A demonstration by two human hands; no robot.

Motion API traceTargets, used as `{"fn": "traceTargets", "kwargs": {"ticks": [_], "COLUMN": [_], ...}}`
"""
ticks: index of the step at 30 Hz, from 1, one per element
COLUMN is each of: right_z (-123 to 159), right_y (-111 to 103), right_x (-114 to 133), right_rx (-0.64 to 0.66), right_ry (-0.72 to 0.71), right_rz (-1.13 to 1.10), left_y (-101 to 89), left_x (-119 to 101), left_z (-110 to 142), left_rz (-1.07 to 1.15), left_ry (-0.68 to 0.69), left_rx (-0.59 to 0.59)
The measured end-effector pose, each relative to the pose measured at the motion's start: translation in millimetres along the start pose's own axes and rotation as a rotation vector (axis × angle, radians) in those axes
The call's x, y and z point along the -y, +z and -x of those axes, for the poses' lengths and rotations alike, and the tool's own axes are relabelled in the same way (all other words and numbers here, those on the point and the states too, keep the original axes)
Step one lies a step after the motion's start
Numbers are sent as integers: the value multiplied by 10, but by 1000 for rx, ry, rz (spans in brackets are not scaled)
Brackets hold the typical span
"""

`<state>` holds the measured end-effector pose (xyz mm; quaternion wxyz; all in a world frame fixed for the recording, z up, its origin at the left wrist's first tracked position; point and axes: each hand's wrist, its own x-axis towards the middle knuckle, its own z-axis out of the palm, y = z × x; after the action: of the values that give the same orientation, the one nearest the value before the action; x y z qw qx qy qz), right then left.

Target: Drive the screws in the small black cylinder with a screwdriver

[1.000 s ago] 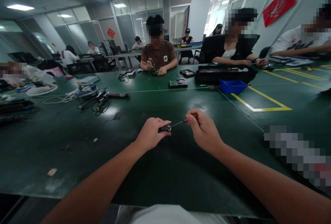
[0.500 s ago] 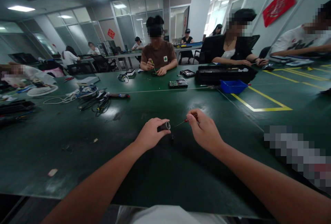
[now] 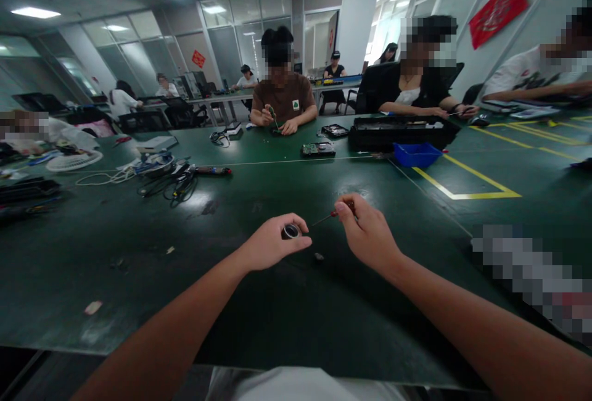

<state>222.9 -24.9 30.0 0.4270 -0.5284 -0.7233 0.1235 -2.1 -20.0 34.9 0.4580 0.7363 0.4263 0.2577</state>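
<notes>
Left grip (image 3: 271, 242) wrapped around a hollow dark cylinder (image 3: 290, 232), right grip (image 3: 363, 225) pinching a screwdriver (image 3: 333, 213) just apart from it, I seem to be clearing it out above the counter (image 3: 277, 321), a small grey piece (image 3: 319, 257) showing between; next probably calls for checking inside.
</notes>
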Motion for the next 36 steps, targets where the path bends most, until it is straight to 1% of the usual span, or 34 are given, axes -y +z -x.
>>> {"fn": "traceTargets", "kwargs": {"ticks": [2, 5, 10, 14, 17, 20, 23, 27, 29, 31, 33, 36], "right_z": [-5, -11, -10, -11, -10, -9, -8, -8, -8, -8, -8, -11], "right_y": [1, 2, 4, 6, 2, -3, -4, 1, 1, -1, -3, -3], "right_x": [-6, -10, -16, -14, -8, 1, 7, 7, 5, 3, 3, 3], "right_rx": [-9, -8, 0, 7, 4, 18, 26, 35, 46, 53, 64, 78], "right_ry": [-3, -6, -1, 2, -2, 0, 0, 4, 8, 12, 18, 27], "right_rz": [1, -3, -12, -14, -18, -21, -21, -36, -45, -49, -50, -58], "left_y": [42, 119, 206, 257, 281, 270, 206, 35, -84, -233, -422, -793], "left_x": [-39, -70, -32, 37, 69, 67, 32, -29, -36, -15, 32, 132], "left_z": [22, 36, 53, 54, 40, 29, 28, 32, 35, 49, 88, 223], "left_rz": [-192, -380, -692, -789, -783, -675, -517, -325, -204, -11, 260, 683], "left_ry": [11, 62, 139, 170, 189, 191, 147, 104, 41, -45, -91, -136], "left_rx": [35, 56, 113, 171, 171, 134, 65, -97, -199, -312, -437, -594]}}
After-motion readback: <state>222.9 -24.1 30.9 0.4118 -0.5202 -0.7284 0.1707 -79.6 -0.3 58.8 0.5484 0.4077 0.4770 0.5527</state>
